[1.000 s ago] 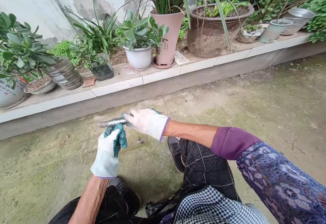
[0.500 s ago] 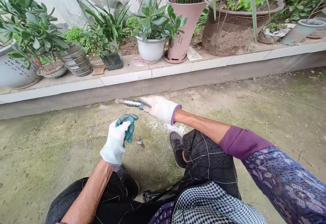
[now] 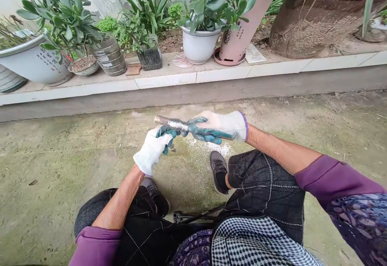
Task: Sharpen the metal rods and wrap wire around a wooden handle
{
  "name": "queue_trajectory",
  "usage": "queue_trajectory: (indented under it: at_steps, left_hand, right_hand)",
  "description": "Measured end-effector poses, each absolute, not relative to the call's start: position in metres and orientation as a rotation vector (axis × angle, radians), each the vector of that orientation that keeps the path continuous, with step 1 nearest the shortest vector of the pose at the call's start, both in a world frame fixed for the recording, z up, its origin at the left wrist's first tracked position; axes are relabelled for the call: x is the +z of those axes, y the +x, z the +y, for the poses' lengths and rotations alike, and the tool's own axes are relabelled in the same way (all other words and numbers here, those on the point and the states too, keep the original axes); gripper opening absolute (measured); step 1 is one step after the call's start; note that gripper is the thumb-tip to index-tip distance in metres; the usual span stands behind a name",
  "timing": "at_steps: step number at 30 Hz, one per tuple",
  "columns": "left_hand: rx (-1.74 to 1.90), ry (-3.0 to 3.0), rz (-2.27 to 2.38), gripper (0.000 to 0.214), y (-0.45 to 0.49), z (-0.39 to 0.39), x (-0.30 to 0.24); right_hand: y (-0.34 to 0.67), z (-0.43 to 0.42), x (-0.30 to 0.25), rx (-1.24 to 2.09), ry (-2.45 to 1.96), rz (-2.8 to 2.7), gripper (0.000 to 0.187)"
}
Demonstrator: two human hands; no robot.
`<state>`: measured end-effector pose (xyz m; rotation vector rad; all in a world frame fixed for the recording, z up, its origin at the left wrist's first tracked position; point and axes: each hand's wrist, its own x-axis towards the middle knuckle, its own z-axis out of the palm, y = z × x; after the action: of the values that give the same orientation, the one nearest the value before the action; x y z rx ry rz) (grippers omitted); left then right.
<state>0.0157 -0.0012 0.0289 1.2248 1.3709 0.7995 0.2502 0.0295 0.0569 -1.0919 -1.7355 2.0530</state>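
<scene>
A thin rod (image 3: 177, 124) lies across my hands, with a tight coil of bright silver wire wound around its middle and a bare brownish tip pointing to the left. My right hand (image 3: 219, 127) wraps around the rod's far end, its green rubber-coated palm turned up. My left hand (image 3: 153, 148) pinches the rod just beside the coil. Both hands wear white knit gloves with green coating. A small metal piece (image 3: 172, 147) on the ground is partly hidden behind my left hand.
My knees and black shoes (image 3: 218, 172) lie just below my hands, with a dark-handled tool (image 3: 193, 217) on the ground between them. White powder (image 3: 208, 147) marks the mossy concrete. A tiled ledge (image 3: 193, 78) ahead holds several potted plants.
My hands have come closer together, with my left hand rising to the coil. My right hand has rotated, showing its green palm. The view has tilted, shifting the ledge upward.
</scene>
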Motion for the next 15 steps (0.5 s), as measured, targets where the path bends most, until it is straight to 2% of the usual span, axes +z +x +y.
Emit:
queue_trajectory:
  at_steps: [5,12,15]
  left_hand:
    - [0.661,1.305,1.349,0.026,0.013,-0.004,0.029]
    - [0.557,1.285,1.194,0.037,0.007,-0.021,0.044]
    - [0.573,1.262,1.204,0.035,0.006,-0.025,0.044]
  right_hand:
    - [0.254,0.027,0.056,2.019,-1.080,-1.845,0.027]
    - [0.249,0.038,0.043,1.385,-1.436,-2.032,0.018]
    - [0.246,0.041,0.037,1.318,-1.457,-2.087,0.020]
